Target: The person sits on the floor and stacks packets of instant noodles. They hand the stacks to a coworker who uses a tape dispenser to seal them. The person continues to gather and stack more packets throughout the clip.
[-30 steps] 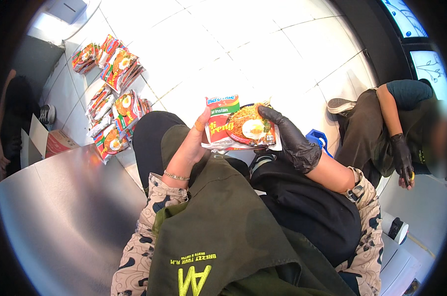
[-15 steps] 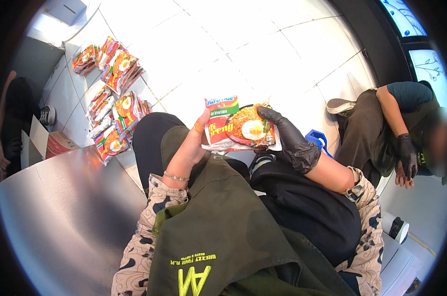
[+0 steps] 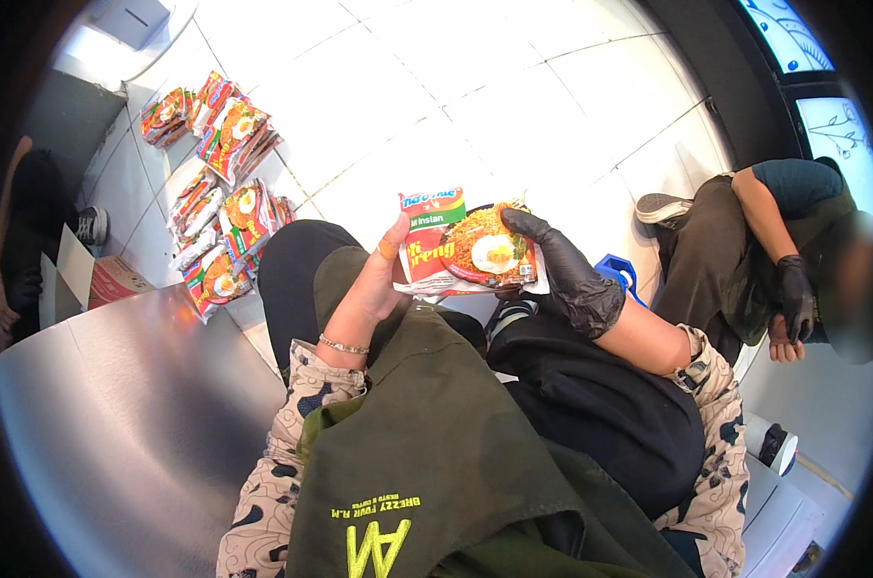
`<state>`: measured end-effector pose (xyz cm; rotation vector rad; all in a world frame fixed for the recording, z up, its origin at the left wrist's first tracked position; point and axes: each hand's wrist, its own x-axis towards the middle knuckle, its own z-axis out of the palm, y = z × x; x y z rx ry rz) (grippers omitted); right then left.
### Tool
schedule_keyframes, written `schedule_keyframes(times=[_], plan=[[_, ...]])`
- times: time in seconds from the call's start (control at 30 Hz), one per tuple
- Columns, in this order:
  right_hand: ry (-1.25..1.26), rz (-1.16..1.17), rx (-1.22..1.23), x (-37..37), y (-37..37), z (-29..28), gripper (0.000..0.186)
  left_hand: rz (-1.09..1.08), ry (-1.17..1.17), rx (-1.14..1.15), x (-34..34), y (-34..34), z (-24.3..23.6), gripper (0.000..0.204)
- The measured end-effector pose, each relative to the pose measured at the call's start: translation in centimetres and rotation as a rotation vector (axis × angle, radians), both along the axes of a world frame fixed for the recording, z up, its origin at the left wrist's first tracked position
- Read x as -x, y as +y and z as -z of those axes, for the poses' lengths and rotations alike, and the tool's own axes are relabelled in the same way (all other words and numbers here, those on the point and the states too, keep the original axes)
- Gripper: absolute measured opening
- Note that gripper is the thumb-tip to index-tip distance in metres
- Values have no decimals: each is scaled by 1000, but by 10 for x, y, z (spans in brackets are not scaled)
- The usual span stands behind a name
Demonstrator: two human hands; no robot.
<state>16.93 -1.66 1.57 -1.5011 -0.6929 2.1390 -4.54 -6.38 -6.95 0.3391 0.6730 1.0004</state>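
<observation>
A packet of instant noodles (image 3: 470, 249), white, red and green with a picture of noodles and a fried egg, is held level above my knees. My bare left hand (image 3: 383, 275) grips its left edge, thumb on the front. Around its right edge closes my right hand (image 3: 566, 275) in a black glove, thumb across the top right corner. The fingers behind the packet are hidden. On the floor to the left lie several more noodle packets (image 3: 236, 135) in loose stacks, away from both hands.
White floor tiles (image 3: 475, 87) stretch ahead. At the left are a steel surface (image 3: 118, 414) and an opened cardboard box (image 3: 114, 279) beside a person (image 3: 41, 222). Another person (image 3: 716, 241) sits at the right, one hand gloved. A blue plastic object (image 3: 617, 275) is beyond my right wrist.
My hands and the noodle packet stay almost still. The person at the right has shifted their head and hands slightly.
</observation>
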Motion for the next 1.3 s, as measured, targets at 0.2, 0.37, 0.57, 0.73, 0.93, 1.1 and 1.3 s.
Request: schedule_keyframes(times=[0.2, 0.37, 0.57, 0.73, 0.93, 1.1, 1.3], plan=[[-5, 11, 2, -2, -1, 1, 45, 10, -8, -3, -1, 0, -1, 77], [15, 10, 5, -1, -1, 0, 45, 7, -6, 0, -2, 0, 0, 77], [66, 93, 50, 5, -2, -9, 42, 3, -15, -5, -1, 1, -2, 75], [61, 62, 26, -3, -3, 1, 43, -7, -22, 6, -2, 0, -5, 74], [41, 26, 9, -4, -2, 6, 44, 15, -36, -2, -1, 1, -7, 75], [17, 7, -13, -4, -2, 5, 45, 7, -7, -6, -1, 0, -4, 75], [-8, 8, -10, -3, -2, 2, 46, 18, -31, -16, -2, 0, -5, 76]])
